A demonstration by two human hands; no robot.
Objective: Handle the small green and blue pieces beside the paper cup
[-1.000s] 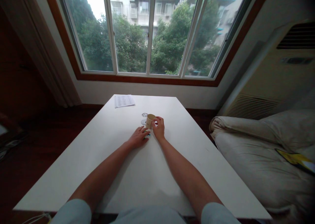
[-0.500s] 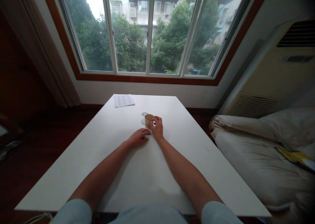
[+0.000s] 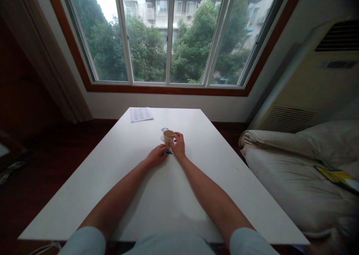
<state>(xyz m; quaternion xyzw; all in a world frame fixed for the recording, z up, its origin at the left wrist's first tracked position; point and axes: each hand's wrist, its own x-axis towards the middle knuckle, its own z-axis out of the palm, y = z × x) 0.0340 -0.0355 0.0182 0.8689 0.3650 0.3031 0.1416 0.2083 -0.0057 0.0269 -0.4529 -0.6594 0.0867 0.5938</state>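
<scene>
A small tan cup [image 3: 168,134] stands on the white table [image 3: 179,195], with its mouth facing up. My right hand [image 3: 178,146] is closed on the cup's right side, thumb and fingers pinching near its rim; a bit of red shows between them. Just in front of the cup, my left hand [image 3: 156,155] rests low on the table, fingers and thumb apart around some small green and blue pieces [image 3: 166,152]. These are too small to name. Behind the cup's left side lie a clear round piece [image 3: 162,138] and a small dark-rimmed ring shape [image 3: 164,129].
Printed paper sheets [image 3: 141,114] lie at the table's far left corner. A window [image 3: 168,42] is beyond the table. To the right stand a covered sofa or bed [image 3: 280,172] and a tall vented unit [image 3: 303,90]. A curtain [image 3: 53,60] hangs at left.
My left fingers have shifted slightly, and more of the small green and blue pieces shows. The cup and my right hand have moved slightly left.
</scene>
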